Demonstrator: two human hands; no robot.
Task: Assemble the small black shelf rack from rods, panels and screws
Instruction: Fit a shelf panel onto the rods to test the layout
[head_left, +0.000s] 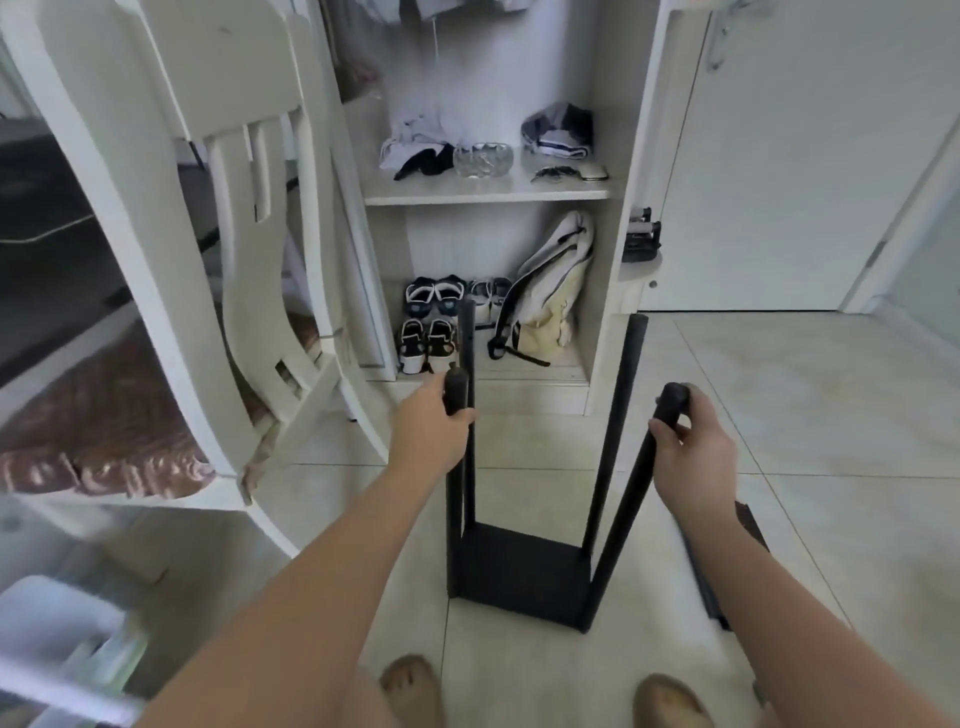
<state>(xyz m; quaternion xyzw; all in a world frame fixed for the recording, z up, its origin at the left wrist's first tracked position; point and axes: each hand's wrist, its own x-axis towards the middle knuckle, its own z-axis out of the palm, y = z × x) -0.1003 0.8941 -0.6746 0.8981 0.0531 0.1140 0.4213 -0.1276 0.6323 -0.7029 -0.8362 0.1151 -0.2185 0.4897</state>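
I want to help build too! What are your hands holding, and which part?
Left hand grips the top end of the near left black rod; right hand grips the top end of the near right black rod.

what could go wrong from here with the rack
Only the bottom panel ties the four rods; the far rods stand free at the top and look splayed, so joints may twist loose.
The left hand grips the left near rod, the right hand the right near rod, both at the top; a slip could tip it all toward the bare feet.
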